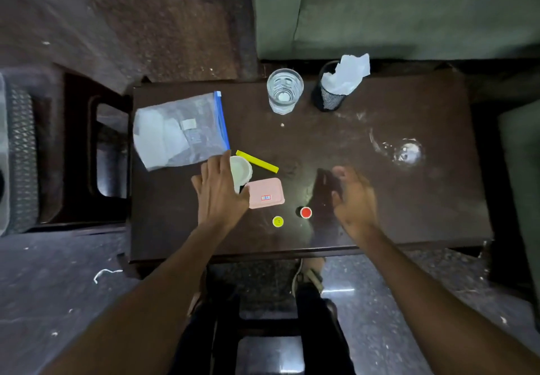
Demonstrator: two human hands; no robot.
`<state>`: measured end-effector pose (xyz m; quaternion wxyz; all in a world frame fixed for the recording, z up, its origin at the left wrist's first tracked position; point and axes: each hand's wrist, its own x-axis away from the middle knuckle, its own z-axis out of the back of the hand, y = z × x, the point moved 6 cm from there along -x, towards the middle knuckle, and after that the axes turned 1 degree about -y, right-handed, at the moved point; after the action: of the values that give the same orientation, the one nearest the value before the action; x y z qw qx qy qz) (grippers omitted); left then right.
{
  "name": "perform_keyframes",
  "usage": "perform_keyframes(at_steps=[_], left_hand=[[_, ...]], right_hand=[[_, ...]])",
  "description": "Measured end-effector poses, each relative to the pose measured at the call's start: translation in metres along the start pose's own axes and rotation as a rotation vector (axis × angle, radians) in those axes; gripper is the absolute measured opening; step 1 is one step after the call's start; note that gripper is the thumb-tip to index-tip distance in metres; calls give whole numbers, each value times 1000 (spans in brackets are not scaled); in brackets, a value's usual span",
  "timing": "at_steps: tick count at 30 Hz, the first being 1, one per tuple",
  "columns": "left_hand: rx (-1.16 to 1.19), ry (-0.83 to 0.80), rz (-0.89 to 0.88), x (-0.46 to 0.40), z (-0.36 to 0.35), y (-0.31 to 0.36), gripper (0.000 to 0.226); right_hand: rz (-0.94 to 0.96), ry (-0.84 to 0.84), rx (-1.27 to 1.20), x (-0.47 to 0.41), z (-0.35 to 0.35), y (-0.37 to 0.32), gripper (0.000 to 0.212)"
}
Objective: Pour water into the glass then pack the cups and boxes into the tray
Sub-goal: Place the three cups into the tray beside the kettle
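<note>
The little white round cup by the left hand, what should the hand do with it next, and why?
Probably close the fingers around the small white round cup and lift it. The left hand lies open against the cup's side, beside the pink rectangular plastic box, not yet gripping. The clear drinking glass already holds water, so packing seems next.

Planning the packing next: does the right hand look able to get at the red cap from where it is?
Probably yes. The red cap sits on bare table just left of the right hand, which is open and empty, with nothing lying between them.
</note>
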<state>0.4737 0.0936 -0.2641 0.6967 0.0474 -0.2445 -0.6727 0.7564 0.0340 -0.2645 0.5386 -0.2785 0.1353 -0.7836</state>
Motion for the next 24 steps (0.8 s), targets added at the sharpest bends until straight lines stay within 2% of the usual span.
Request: perform_keyframes(at_steps=[3, 7, 11, 14, 19, 24], left_hand=[[-64, 3, 11, -7, 0, -3, 79], [-130, 26, 35, -12, 1, -5, 60], [-104, 15, 57, -16, 0, -7, 59], [-42, 12, 74, -18, 3, -11, 57], [200, 115, 83, -25, 32, -15, 46], [288, 136, 77, -34, 70, -27, 52]], right_hand=[[32, 12, -76, -7, -16, -21, 49], [63, -2, -154, -13, -33, -47, 52], [132, -81, -164, -18, -55, -80, 55], [212, -146, -153, -21, -74, -106, 60], [348, -184, -227, -31, -92, -148, 70], [445, -176, -368, -45, -97, -191, 65]])
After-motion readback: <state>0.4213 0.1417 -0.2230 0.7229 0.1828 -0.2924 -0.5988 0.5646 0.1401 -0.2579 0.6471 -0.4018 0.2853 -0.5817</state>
